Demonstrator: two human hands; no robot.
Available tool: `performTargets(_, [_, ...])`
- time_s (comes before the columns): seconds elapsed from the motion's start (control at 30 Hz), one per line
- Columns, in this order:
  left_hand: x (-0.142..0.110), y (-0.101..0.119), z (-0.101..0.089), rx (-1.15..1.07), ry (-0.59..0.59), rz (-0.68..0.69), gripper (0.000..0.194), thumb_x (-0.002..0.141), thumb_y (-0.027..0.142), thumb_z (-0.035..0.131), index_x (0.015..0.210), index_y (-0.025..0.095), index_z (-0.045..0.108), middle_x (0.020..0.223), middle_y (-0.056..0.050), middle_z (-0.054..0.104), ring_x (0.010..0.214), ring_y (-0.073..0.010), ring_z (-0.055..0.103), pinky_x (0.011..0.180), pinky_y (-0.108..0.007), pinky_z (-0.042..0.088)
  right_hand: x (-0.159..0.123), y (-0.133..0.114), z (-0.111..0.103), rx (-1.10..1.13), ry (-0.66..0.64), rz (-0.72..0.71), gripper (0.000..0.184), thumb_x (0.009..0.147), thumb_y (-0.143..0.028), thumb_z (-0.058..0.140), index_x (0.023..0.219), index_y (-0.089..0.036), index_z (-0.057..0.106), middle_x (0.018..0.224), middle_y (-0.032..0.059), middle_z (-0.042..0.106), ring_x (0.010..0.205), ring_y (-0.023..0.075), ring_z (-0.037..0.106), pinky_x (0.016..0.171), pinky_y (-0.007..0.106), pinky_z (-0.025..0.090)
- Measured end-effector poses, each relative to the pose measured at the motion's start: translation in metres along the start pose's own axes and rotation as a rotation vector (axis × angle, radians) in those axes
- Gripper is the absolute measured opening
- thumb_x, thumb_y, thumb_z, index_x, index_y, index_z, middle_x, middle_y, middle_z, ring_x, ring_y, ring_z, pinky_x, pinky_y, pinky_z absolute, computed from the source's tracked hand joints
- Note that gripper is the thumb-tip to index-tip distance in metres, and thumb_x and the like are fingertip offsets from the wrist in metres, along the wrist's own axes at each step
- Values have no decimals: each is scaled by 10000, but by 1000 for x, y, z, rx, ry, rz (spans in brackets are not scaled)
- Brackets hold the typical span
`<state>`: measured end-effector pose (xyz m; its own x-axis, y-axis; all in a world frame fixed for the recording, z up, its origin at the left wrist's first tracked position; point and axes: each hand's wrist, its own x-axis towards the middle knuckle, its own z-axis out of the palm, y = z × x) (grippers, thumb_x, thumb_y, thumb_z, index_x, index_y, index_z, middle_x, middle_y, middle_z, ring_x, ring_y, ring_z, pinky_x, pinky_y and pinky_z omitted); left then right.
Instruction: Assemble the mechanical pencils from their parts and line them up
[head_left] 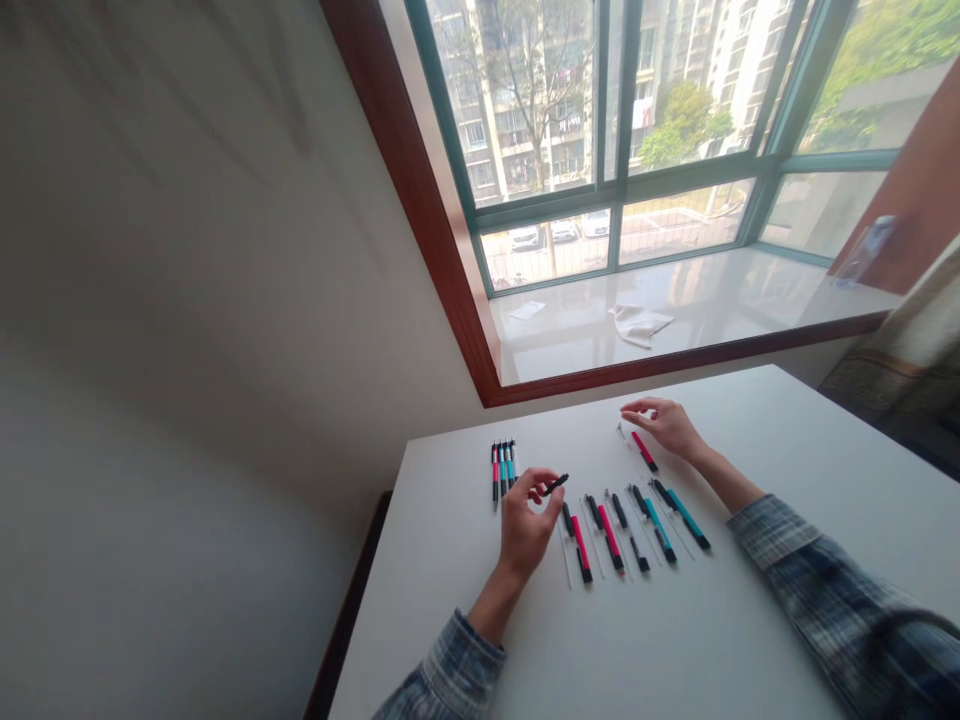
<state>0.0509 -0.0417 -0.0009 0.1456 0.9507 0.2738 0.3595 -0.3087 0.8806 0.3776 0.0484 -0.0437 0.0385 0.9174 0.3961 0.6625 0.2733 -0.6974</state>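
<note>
My left hand (525, 522) pinches a short black pen part (556, 484) between thumb and fingertips, held above the table. My right hand (666, 424) is at the far side of the table with its thumb and fingertips together. Whatever they may hold is too small to make out. Just below those fingertips lies a small silvery piece (621, 433), and beside it a red pen barrel (644, 452) with a black end. Nearer to me is a row of pens in parts, among them a red barrel (610, 538), a teal barrel (688, 518) and thin white refills (592, 535).
Several whole pens (503, 465) lie side by side behind my left hand, partly covered by it. The white table (450, 620) meets a wall and a window sill (577, 345) with a crumpled white cloth (640, 325) on it. A curtain (911, 350) hangs at right.
</note>
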Motion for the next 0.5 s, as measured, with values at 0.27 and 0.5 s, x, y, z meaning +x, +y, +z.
performTargets(0.27, [33,2,6,14,58,55,174,886,330,690,1013,228,753,1014,-63,753,824,-194,653,702,-319,529,-2,-7,11,-14,-35,19,294,876,-491,648,883,-261,831,887,46,808,792,238,727,754,368,582])
performTargets(0.5, [60,-2,24,85,160,165,198,934,375,655,1016,224,753,962,-58,753,766,-188,611,729,-331,504,-12,-22,-5,200,113,75,349,910,-558,660,978,-251,812,965,63,825,844,261,761,801,411,621])
